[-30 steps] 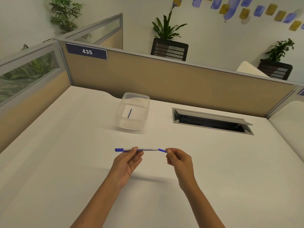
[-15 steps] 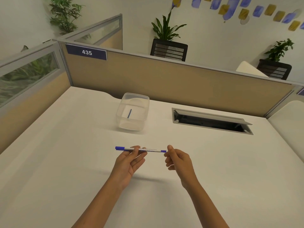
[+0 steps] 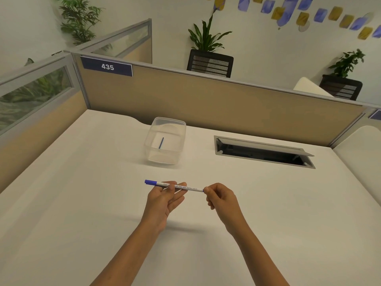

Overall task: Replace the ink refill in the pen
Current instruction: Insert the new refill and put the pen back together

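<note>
From my head camera, I hold the pen (image 3: pixel 174 186) level above the white desk (image 3: pixel 82 203), well clear of its surface, so both ends stay reachable. My left hand (image 3: pixel 165 200) pinches the white barrel between thumb and fingertips near the blue cap end, which steadies it. My right hand (image 3: pixel 219 198) is pressed together on the pen's other end, thumb and forefinger closed over a sliver of blue; I judge that I am seating the refill or its end plug, which needs a straight push along the barrel. Farther back, a clear plastic container (image 3: pixel 165 157) sits on the desk with one blue refill (image 3: pixel 161 143) lying inside, probably the old one set aside. A cable hatch (image 3: pixel 261 152) lies open to its right.

Compared with a second ago, much less blue shows between the barrel and my right fingers, so the part has gone in. The pen has tilted slightly, its capped end higher.
</note>
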The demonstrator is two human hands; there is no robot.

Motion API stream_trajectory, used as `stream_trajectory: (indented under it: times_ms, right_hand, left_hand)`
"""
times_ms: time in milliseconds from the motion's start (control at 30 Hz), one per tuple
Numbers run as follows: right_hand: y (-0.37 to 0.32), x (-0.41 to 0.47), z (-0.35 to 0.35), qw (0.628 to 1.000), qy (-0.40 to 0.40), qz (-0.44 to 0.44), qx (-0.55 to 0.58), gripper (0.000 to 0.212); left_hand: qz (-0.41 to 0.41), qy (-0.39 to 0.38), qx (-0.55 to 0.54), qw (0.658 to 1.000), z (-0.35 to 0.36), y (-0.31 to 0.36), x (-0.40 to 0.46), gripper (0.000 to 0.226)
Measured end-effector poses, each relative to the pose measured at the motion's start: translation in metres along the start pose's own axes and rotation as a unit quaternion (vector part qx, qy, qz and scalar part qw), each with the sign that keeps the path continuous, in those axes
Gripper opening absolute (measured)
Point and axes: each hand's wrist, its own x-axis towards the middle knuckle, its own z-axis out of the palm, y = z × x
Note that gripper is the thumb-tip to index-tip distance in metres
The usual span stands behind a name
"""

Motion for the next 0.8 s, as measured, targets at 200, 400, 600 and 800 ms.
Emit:
stream_trajectory:
  times_ms: [200, 400, 600, 800]
  right_hand:
    - [0.0, -0.001, -0.001, 0.989, 0.022, -0.121, -0.083, 0.012]
    - [-0.013, -0.002, -0.006, 0.993, -0.064, 0.044, 0.085, 0.035]
    - [-0.019, -0.002, -0.004, 0.996, -0.037, 0.032, 0.079, 0.028]
    - [-0.015, -0.007, -0.002, 0.993, 0.034, -0.104, -0.038, 0.012]
  left_hand:
    - [0.021, 0.002, 0.006, 1.0, 0.004, 0.006, 0.0, 0.01]
    - [0.075, -0.029, 0.015, 0.997, 0.007, 0.013, -0.002, 0.008]
    - [0.098, -0.019, 0.018, 0.995, 0.01, 0.011, -0.005, 0.009]
    - [0.063, -0.002, -0.004, 0.998, 0.013, 0.011, -0.006, 0.012]
